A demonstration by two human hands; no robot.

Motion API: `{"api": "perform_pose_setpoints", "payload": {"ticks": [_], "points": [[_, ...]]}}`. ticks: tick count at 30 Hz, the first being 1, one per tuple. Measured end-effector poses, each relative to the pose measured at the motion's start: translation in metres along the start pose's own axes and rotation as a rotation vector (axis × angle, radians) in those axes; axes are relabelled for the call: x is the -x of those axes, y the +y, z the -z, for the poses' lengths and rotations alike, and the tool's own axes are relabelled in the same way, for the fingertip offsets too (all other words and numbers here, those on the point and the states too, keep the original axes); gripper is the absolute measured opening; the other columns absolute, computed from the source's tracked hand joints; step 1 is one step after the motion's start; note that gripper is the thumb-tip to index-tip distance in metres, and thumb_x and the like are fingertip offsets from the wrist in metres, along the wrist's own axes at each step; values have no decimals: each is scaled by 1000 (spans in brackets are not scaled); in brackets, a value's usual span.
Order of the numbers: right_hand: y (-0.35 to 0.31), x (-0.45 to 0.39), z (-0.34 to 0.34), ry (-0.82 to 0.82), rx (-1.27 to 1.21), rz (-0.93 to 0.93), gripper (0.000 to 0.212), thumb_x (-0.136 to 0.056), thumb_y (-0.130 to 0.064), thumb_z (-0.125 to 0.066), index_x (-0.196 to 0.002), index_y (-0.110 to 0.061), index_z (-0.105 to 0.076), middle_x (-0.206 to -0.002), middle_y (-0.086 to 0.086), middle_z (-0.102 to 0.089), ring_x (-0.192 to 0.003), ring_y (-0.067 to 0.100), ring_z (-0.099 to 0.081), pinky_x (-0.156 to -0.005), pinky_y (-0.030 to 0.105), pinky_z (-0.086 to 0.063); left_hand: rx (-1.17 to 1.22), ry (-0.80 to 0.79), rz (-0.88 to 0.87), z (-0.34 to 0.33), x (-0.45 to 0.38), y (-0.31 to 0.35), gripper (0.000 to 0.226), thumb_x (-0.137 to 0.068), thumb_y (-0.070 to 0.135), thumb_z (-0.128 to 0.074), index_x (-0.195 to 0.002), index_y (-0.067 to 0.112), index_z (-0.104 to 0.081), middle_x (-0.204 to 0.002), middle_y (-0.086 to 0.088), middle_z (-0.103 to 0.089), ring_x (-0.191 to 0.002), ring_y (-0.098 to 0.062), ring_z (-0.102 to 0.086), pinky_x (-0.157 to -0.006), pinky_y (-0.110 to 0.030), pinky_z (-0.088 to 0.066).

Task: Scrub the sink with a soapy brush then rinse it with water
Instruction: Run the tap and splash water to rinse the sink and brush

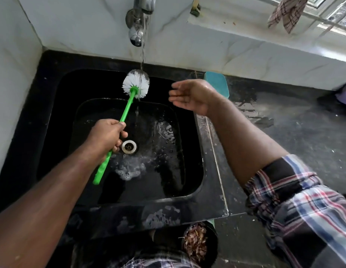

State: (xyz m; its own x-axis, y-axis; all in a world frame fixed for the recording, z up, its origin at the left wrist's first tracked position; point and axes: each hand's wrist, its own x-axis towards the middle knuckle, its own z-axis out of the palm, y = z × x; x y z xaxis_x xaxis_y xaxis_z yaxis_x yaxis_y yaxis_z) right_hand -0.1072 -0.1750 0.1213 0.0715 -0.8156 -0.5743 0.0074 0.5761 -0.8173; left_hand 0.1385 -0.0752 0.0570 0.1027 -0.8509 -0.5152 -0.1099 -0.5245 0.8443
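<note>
The left hand (107,135) is clamped around the green handle of the brush (129,99), fingers curled about the shaft roughly midway along it, with the handle's butt end projecting below and behind the hand. Beyond the hand, up and away from it, the white bristle head sits directly under the stream of water (143,55) falling from the tap (143,8), which passes through the right side of the bristles. The right hand (189,96) hangs free to the right of the brush head, fingers relaxed and slightly apart, palm turned towards the stream, holding nothing and touching nothing. The black sink (52,105) lies beneath both hands; its basin is wet, with water pooled on the floor. The drain (129,147) sits just right of the left hand's knuckles, and a patch of foam (129,169) lies below it, nearer the person. A teal sponge (217,85) rests on the counter just behind the right wrist.
</note>
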Motion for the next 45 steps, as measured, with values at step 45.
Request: {"api": "perform_pose_setpoints", "payload": {"ticks": [45], "points": [[61,73,56,-48,922,-455,24,-97,1,-42,-101,8,-64,-97,27,-71,-91,40,-71,-81,44,-60,-81,24,2,16,19,-13,16,-98,19,-54,-104,10,-64,-78,-4,-64,-47,-10,-43,-37,-20,-33]]}}
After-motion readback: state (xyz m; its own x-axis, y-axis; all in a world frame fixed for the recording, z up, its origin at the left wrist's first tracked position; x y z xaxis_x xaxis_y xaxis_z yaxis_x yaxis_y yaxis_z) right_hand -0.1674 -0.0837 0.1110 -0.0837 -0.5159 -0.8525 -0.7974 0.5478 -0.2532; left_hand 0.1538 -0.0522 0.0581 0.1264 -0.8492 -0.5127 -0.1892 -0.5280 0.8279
